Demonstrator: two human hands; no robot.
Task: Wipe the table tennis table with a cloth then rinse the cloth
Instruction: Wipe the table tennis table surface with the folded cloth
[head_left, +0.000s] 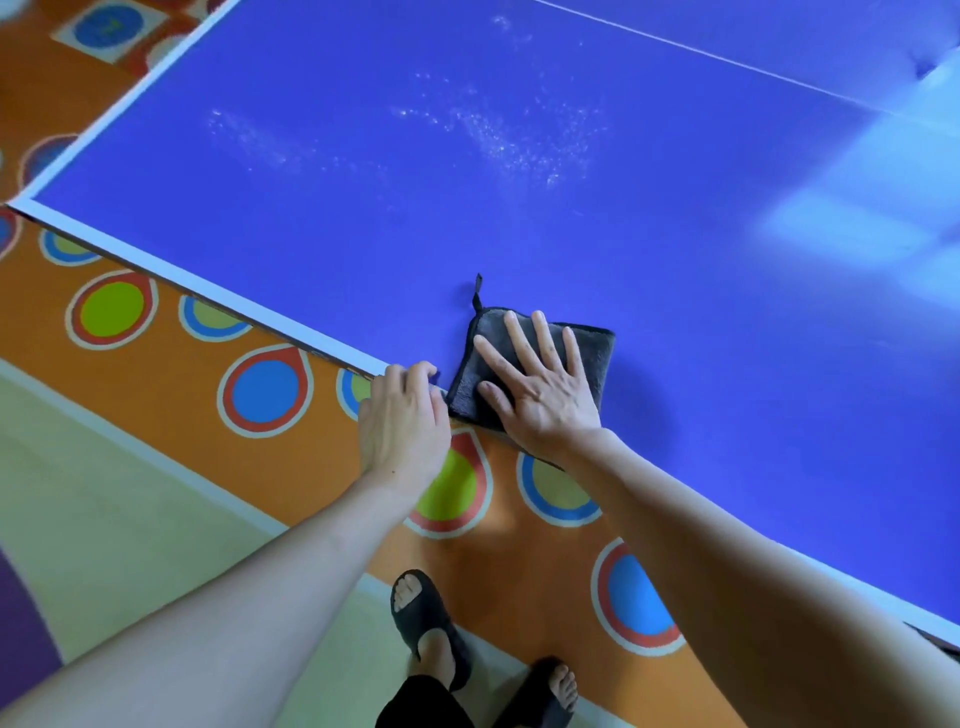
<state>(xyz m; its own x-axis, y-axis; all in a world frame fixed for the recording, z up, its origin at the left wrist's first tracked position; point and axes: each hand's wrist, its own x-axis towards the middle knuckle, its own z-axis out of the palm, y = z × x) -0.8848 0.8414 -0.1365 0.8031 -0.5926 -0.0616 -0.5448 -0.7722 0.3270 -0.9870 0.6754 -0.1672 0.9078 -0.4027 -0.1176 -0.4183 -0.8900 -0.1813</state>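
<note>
The folded dark grey plush cloth (535, 364), edged in black with a small black hanging loop at its far corner, lies flat on the blue table tennis table (675, 291) by the white-striped near edge. It sits directly under the right hand (540, 384), whose straight, spread fingers press down on it. Just left of the cloth, the left hand (402, 421) curls its fingers over the table's edge, gripping it. Pale speckled dust (519, 140) lies well beyond both hands.

The table (675, 312) runs off the top and right edges, so no net visible. The right hand (545, 395) covers much of the cloth (592, 348). Left hand (402, 421) fingertips curl over the table edge, hidden. Both sandals (431, 623) get partly cropped at the bottom.
</note>
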